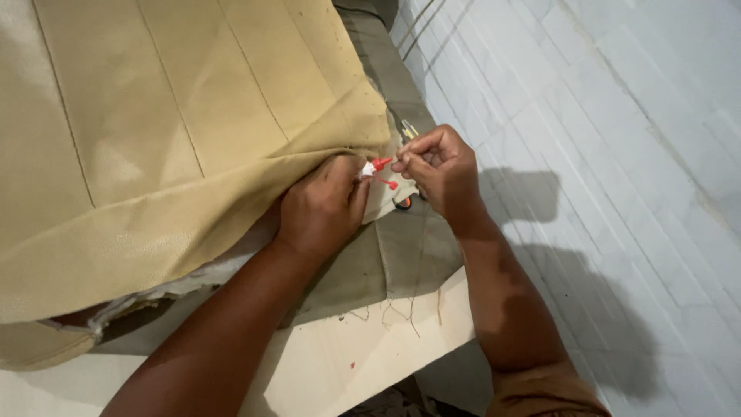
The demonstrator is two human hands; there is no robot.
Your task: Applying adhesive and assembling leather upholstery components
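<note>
The right hand [441, 166] has its fingertips pinched together on the red nozzle of a small glue tube [377, 165], whose white body is gripped in the closed fingers of the left hand [324, 202]; a thin red cap strap dangles just below the nozzle. The tube sits at the near-right corner of the tan leatherette cover [154, 131], right where its folded edge meets the grey-green cloth [409, 247] beneath. The left hand also presses against that folded edge, so the tube and the seam are touching or nearly so; whether the nozzle is open or capped cannot be told. A small orange and black object [403, 202], partly hidden, lies just beyond the two hands, and a yellowish tool tip [408, 130] shows above the right knuckles. Farther out, the cover spreads left with stitched panel lines, loose threads hang from the cloth over a pale wooden board [340, 363], and a white tiled floor [617, 154] fills the right side. As a judgement, the risk lies in the squeeze: with the left fingers clamped on the body, glue could spurt onto the cover's face or the fingers, or the fold could slip from under the palm.
</note>
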